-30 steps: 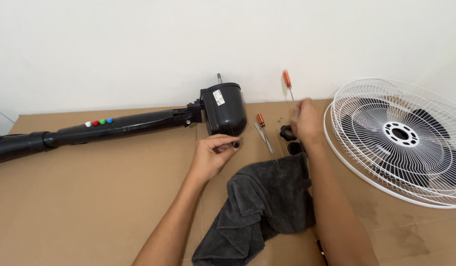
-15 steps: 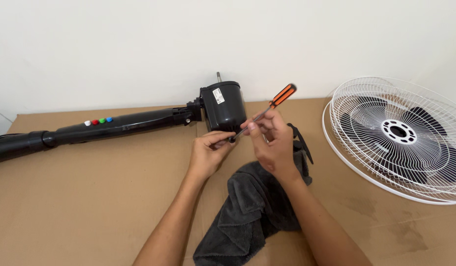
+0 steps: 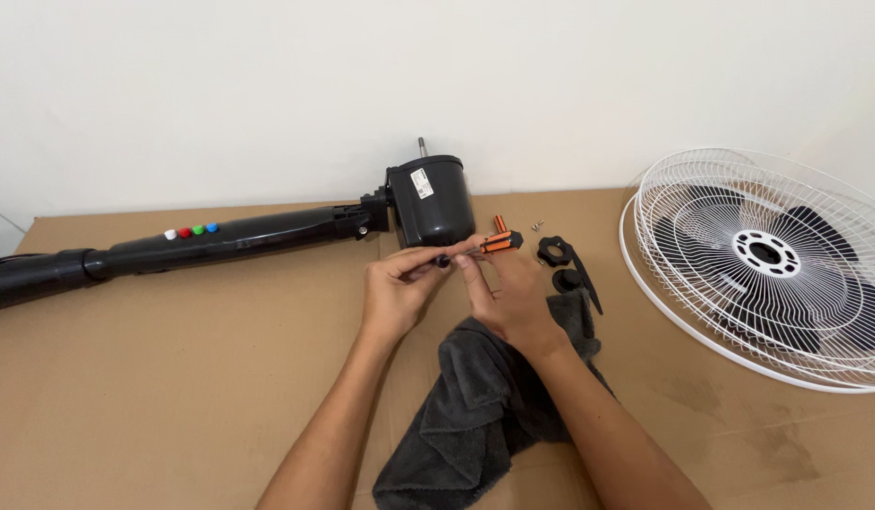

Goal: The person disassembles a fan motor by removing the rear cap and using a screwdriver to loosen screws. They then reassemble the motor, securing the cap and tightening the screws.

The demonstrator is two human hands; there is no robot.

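My right hand point(image 3: 513, 288) grips an orange-and-black screwdriver point(image 3: 499, 242) by its handle. Its shaft points left toward my left hand point(image 3: 404, 283), whose fingertips pinch the tip end, perhaps with a small part there. Both hands meet just in front of the black fan motor housing point(image 3: 433, 198), which lies on its side on the cardboard. A black stand pole point(image 3: 220, 241) with coloured buttons point(image 3: 190, 230) runs left from the motor.
A dark grey cloth point(image 3: 484, 406) lies under my right wrist. Black plastic nuts point(image 3: 555, 253) and a second orange screwdriver point(image 3: 500, 223) lie right of the hands. White fan grilles point(image 3: 768, 260) with a black blade inside rest at the right. Brown cardboard point(image 3: 173, 378) covers the floor.
My right hand reached to the parts near the grille, picked up a screwdriver and brought it to my left hand. The screwdriver now lies lower and flatter between both hands.
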